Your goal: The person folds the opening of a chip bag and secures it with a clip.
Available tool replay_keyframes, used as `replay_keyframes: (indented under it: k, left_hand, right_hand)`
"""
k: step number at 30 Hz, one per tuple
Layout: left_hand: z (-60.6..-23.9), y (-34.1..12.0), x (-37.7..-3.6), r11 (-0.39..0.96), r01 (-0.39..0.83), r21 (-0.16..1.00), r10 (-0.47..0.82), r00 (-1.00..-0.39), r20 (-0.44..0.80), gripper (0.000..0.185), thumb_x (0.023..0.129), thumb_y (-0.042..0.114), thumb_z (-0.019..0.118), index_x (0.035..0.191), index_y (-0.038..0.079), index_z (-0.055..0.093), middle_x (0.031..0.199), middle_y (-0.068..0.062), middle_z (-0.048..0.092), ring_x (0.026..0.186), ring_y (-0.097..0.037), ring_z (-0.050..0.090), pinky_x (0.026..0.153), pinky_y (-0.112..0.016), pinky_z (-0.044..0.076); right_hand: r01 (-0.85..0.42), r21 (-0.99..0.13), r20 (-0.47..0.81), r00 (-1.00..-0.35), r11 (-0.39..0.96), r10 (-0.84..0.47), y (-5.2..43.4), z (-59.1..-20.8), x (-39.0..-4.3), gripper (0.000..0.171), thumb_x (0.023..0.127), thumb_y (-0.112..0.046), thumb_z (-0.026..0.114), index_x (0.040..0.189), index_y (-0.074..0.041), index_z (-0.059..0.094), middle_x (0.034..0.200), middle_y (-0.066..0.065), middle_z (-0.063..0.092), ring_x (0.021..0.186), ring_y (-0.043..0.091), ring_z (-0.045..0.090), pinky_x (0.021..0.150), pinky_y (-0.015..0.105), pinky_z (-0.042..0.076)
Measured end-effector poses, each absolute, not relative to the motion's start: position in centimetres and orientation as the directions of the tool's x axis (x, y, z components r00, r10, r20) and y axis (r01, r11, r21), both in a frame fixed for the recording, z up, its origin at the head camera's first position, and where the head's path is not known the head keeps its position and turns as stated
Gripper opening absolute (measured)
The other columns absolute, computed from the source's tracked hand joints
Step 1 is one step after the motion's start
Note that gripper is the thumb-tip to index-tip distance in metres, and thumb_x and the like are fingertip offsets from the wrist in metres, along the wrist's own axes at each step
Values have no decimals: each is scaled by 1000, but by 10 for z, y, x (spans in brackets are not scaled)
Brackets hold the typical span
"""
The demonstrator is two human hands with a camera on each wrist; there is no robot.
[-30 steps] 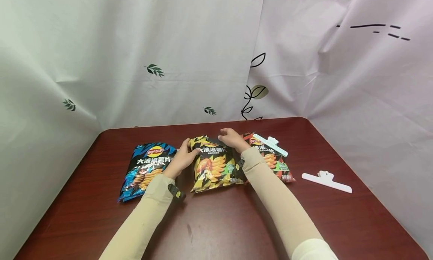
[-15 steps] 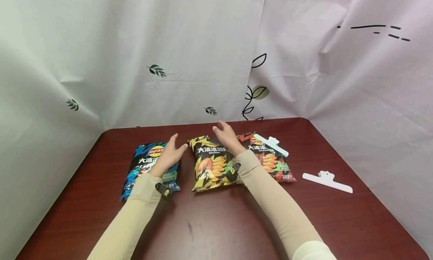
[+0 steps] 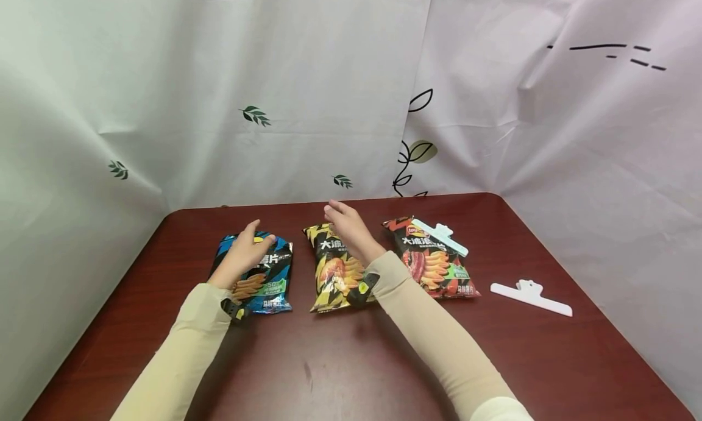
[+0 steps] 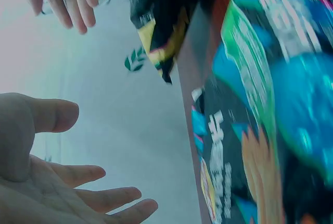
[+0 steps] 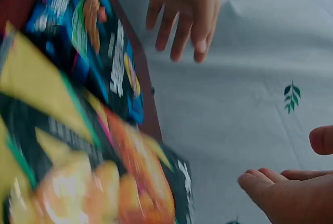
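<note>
My left hand (image 3: 244,258) is over the blue bag of potato chips (image 3: 276,287), fingers apart and holding nothing. In the left wrist view the fingers (image 4: 109,198) are spread, with the blue bag at the right. My right hand (image 3: 350,229) hovers above the yellow-and-black chip bag (image 3: 329,293), its fingers extended and nothing in them. The right wrist view has this yellow bag (image 5: 41,78) large and blurred at the lower left. Hand and forearm cover part of the yellow bag in the head view.
To the right lies a red chip bag (image 3: 439,278) with a pale green sealing clip (image 3: 446,239) across its upper corner. A white sealing clip (image 3: 529,296) rests farther right on the dark red table (image 3: 329,372). White printed cloth (image 3: 329,92) hangs behind.
My left hand has let go of the yellow bag and moved left over the blue one. The right hand has shifted left, uncovering more of the red bag.
</note>
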State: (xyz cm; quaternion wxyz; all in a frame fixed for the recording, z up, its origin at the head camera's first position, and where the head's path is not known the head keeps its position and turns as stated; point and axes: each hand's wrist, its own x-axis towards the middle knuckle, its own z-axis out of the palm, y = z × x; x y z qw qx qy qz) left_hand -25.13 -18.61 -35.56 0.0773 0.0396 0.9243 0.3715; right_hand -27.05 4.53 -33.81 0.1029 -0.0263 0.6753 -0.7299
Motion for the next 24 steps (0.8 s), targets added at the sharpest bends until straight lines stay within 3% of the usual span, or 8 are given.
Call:
replay_keyframes:
  k: [5, 12, 24]
  left_hand:
    - [-360, -202, -248, 733, -13, 680, 103, -986, -130, 76, 101, 37, 41, 153, -2, 2, 156, -33, 6, 142, -52, 9, 109, -67, 20]
    - [-370, -223, -246, 758, -47, 650, 56, -989, -137, 73, 102, 30, 41, 151, -7, 2, 152, -38, 8, 137, -58, 10, 106, -71, 19]
    - [-378, -255, -239, 724, -163, 670, 15, -968, -252, 79, 103, 35, 36, 148, -11, -11, 151, -40, -1, 138, -57, 8, 108, -68, 18]
  right_hand:
    - [217, -966, -174, -948, -142, -267, 32, -337, -264, 52, 103, -22, 44, 151, -8, 29, 153, 14, 35, 140, 27, 36, 114, 42, 31]
    - [324, -928, -248, -906, -184, -344, 15, -344, -259, 53, 103, -23, 45, 150, -7, 29, 154, 17, 31, 142, 33, 30, 114, 52, 28]
    - [381, -916, -314, -875, -125, -367, -12, -364, -251, 60, 102, -23, 45, 153, -3, 20, 157, 14, 25, 146, 37, 18, 116, 56, 19]
